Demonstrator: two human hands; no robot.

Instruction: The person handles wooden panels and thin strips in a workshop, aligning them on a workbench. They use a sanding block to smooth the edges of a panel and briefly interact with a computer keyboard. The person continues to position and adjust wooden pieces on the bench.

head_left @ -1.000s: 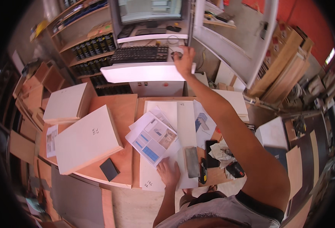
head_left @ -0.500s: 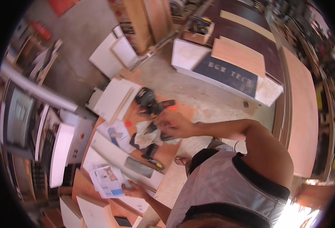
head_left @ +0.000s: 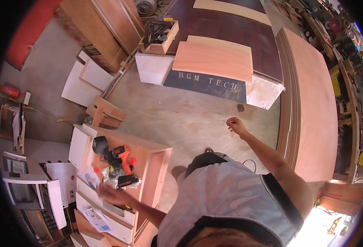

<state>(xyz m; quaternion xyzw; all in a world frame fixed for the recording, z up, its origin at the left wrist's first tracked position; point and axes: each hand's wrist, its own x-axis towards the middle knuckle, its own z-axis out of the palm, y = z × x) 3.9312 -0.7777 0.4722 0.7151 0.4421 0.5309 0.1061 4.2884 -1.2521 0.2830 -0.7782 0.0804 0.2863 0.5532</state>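
1. The fingers (head_left: pixel 100 190) of the left hand (head_left: pixel 109 194) lie spread and loose over the wooden surface (head_left: pixel 148 153). They are blurred, so I cannot tell whether they pinch anything, though nothing shows clamped in them.
2. Just under those fingers lie white panels (head_left: pixel 107 208) and a few loose papers (head_left: pixel 91 178), touching or nearly touching the hand.
3. Just beyond the fingers sits a black battery pack (head_left: pixel 128 180), and next past it an orange cordless drill (head_left: pixel 123 157) lying on its side, with a darker black tool (head_left: pixel 101 147) beside it.
4. To the near side of the fingers, toward the person, a printed leaflet (head_left: pixel 96 218) rests on a white board.
5. The right hand (head_left: pixel 235 124) hangs well apart from all this, out over the concrete floor (head_left: pixel 181 115), its fingers (head_left: pixel 229 122) curled half closed and holding nothing that can be seen.
6. Just past the right fingers a small dark block (head_left: pixel 240 108) lies on the floor.
7. Farther on stands a low bench with a dark lettered face (head_left: pixel 208 84) and a tan plywood sheet (head_left: pixel 214 59) on top.
8. To the right of that hand, a large plywood panel (head_left: pixel 313 107) stretches away.
9. Farthest off, a wooden box of tools (head_left: pixel 159 37) sits near stacked boards.
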